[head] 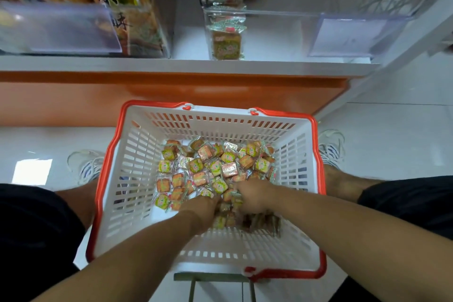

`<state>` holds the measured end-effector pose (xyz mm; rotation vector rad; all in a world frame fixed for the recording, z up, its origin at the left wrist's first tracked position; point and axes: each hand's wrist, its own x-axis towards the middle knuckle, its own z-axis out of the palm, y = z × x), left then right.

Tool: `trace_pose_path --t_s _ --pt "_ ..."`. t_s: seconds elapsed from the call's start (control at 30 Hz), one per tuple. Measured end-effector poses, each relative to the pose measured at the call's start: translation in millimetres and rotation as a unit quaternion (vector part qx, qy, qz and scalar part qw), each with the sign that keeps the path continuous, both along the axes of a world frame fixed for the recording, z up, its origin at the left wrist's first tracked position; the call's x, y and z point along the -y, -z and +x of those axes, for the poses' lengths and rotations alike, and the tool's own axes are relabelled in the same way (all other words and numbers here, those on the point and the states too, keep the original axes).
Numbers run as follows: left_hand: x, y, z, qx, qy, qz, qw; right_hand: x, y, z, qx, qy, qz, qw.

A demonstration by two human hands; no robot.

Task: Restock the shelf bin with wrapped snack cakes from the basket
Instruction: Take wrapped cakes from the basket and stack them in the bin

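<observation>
A white basket [137, 154] with a red rim stands in front of me, its floor covered with several small wrapped snack cakes [203, 164] in yellow-green and pink wrappers. Both hands are down in the pile at the near side. My left hand [201, 211] has its fingers curled into the cakes. My right hand [252, 195] is curled over cakes beside it, fingertips buried. On the shelf above, a clear shelf bin [269, 34] holds a few of the same cakes [226, 44] at its left end.
The white shelf edge [171, 64] with an orange base [171, 95] runs across in front. A clear bin [61, 29] of large snack bags stands at the left. My knees and shoes flank the basket. A green stool frame [196, 279] shows under the basket.
</observation>
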<state>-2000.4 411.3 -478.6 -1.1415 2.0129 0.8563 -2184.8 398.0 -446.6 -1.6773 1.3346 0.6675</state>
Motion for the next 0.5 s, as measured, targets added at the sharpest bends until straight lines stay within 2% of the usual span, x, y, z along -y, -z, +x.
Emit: trace_pose_path --t_s 0.1,0.2,0.27,0.37,0.5 --pt "7.0 -14.1 -2.2 -0.021 -0.022 0.037 0.999 16.8 -25.4 1.1 0.009 0.004 -0.021 1.000" --pt "34.8 -43.6 -0.4 -0.059 -0.078 0.125 0.987 47.6 -67.9 -3.4 0.011 0.006 0.012 1.000" --pt "62.7 -74.8 0.2 -0.124 -0.176 0.184 0.959 68.8 -104.5 -11.0 0.052 0.090 0.078 0.991" --pt "101.4 -136.8 -4.6 -0.216 -0.303 0.249 0.894 88.7 -163.8 -26.2 0.138 0.224 0.181 0.948" --pt "132.6 -221.2 -8.0 -0.326 -0.356 0.309 0.819 93.5 -240.3 -38.0 0.272 0.298 0.257 0.878"
